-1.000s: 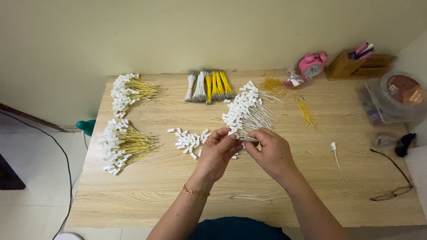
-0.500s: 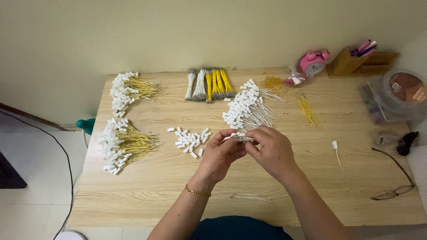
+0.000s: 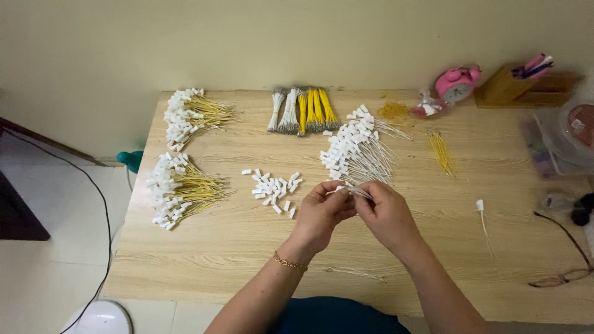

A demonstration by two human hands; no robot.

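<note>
A pale wooden table [image 3: 204,247] stands against a plain cream wall, with tiled floor and a dark cable showing off its nine o'clock edge.

At about ten o'clock on the table lies a fan of yellow wires with white plugs [image 3: 189,117], and below it, near nine o'clock, a second yellow bundle [image 3: 179,192] of the same kind. Toward the centre, a loose scatter of small white connectors [image 3: 275,185] sits just beside the hands on their nine o'clock side. At twelve o'clock, near the wall, lie bare white and yellow wire bunches [image 3: 303,111] side by side.

In the middle, the left hand [image 3: 322,213] and the right hand [image 3: 387,216] meet fingertip to fingertip. Both are closed in a narrow pinch on a thin white wire [image 3: 352,190] with a small white connector at its end; which hand grips which part cannot be told. A gold bracelet [image 3: 288,262] circles the left wrist. Directly above the hands, at their twelve o'clock, spreads a large heap of white wires with plugs [image 3: 356,145], its lower strands touching the fingers.

Further toward two o'clock lie a small bunch of short yellow wires [image 3: 440,151], a pink alarm clock [image 3: 456,85] and a wooden holder [image 3: 526,86]. At three o'clock a single white plugged wire [image 3: 482,216] lies apart, with a pair of glasses [image 3: 557,278] near the edge.
</note>
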